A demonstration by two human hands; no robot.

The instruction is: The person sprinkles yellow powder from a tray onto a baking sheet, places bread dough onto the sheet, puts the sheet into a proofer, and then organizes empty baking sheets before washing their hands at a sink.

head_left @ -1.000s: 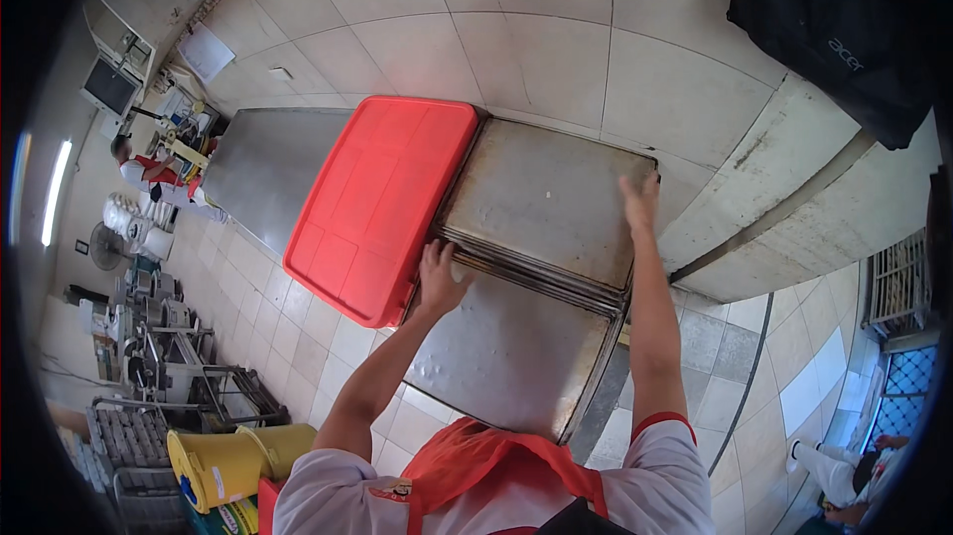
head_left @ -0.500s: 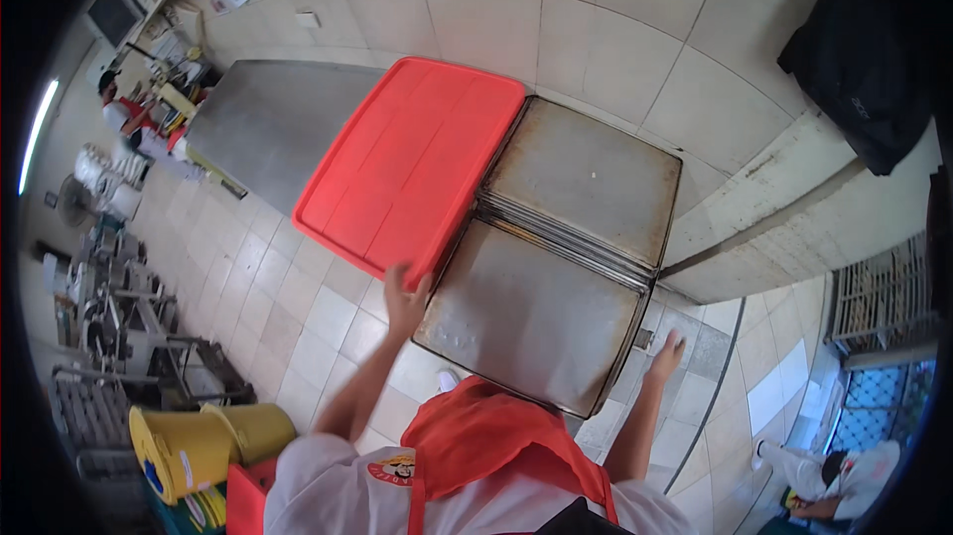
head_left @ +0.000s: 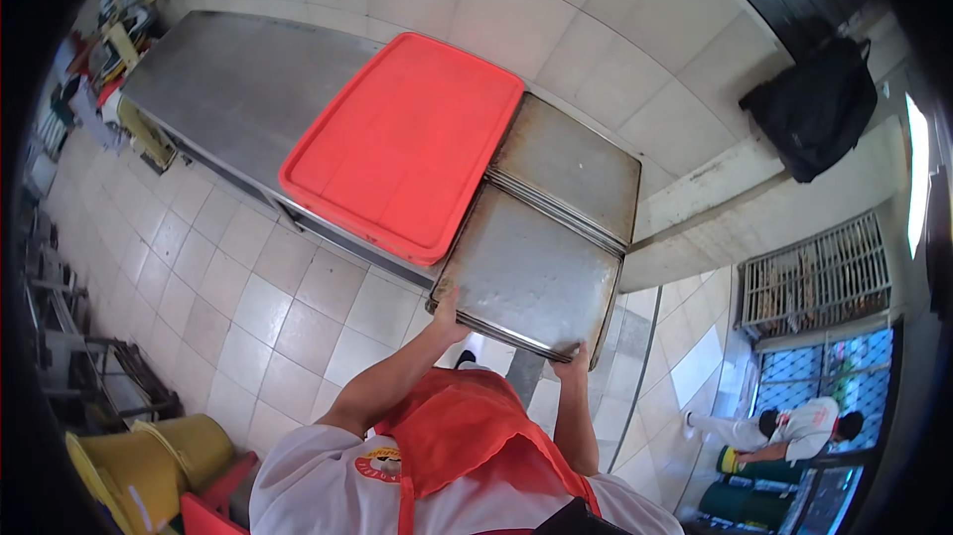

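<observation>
A large metal baking tray sticks out over the end of the steel table, pulled part way off a stack of like trays. My left hand grips its near left corner. At the near right corner, my right hand holds the near edge. A big red plastic lid or tray lies flat on the table just left of the metal trays.
The long steel table runs along a tiled wall. A black bag hangs on the wall at right. Yellow buckets stand at lower left. Another person in white crouches at lower right near green containers.
My right hand came back from the far tray edge and down to the near right corner. Both hands now hold the top metal tray, which has slid toward me off the stack.
</observation>
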